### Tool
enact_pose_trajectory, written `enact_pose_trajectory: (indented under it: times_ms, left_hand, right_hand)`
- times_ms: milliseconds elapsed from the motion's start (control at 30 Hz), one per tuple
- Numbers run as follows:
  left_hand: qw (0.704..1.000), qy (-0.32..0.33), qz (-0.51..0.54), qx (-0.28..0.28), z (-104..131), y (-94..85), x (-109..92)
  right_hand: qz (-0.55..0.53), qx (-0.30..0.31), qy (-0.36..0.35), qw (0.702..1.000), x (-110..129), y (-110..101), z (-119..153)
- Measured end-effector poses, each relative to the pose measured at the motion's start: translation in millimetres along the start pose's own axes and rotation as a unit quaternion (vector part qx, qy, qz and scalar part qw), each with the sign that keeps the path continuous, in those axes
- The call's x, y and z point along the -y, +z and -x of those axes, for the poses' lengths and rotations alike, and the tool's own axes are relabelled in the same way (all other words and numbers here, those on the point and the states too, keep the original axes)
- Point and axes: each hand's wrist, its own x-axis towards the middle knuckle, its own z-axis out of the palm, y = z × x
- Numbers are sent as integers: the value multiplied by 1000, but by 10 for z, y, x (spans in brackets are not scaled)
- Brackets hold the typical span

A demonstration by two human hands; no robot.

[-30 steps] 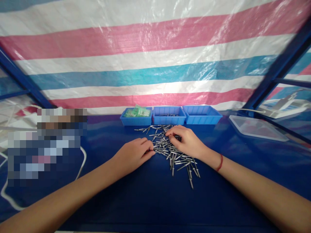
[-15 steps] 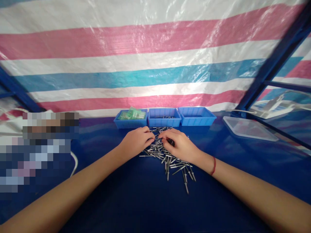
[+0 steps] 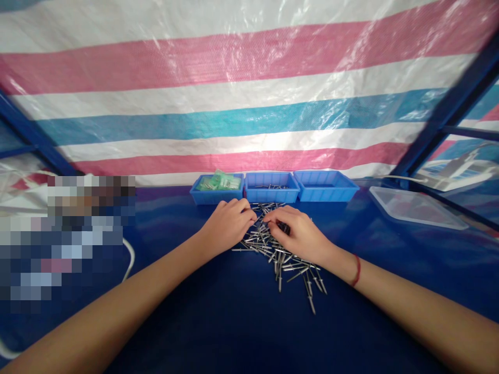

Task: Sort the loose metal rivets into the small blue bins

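- A white cord [image 3: 130, 259] lay on the bench [image 3: 195, 322], well to the left of the pile of rivets [image 3: 279, 259].
- The left bin [image 3: 216, 197], with green packets [image 3: 222, 182] in it, stood behind the pile, off to its left.
- The left hand [image 3: 230, 226] was at the pile's left edge, its fingers bent and the tips drawn close together; whether they pinched a rivet, I cannot tell.
- The middle bin [image 3: 272, 196] stood just behind the pile, with some loose rivets [image 3: 273, 186] inside.
- The pile itself was spread on the bench, tangled near the hands and straggling out towards the near side. Far more rivets showed there than in the middle bin, so, as I judged it, much of the loose lot was left to handle.
- The right hand [image 3: 302, 234] was over the pile's right side, fingers curled and thumb below, with dark pieces [image 3: 284, 227] showing in the hollow. I cannot tell whether it gripped any.
- The right bin [image 3: 329, 194] stood behind the pile and to its right.
- A clear lid [image 3: 417, 208] lay flat, well to the right of the pile.
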Motion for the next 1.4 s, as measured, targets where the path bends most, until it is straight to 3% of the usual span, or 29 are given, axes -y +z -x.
enact_pose_trajectory:
  times_ms: [200,333,467,800,1033,1400]
  left_hand:
    - [1000,-1,18,2,4,19,16]
    - [992,-29,89,-89,5,6,-61]
    - [958,-53,235,-154,8,5,-175]
    - [922,-81,340,-165,26,117,-263]
    - [938,-98,288,-168,51,119,-275]
    - [922,-103,322,-186,64,40,-328]
  right_hand:
    - [-1,-8,9,1000,0,21,15]
    - [-8,-27,11,1000,6,18,29]
    - [-30,-47,22,998,56,5,21]
    - [-119,-82,88,986,92,4,-3]
    - [-127,-99,84,983,81,-9,1]
    - [-153,-96,64,981,162,-21,28]
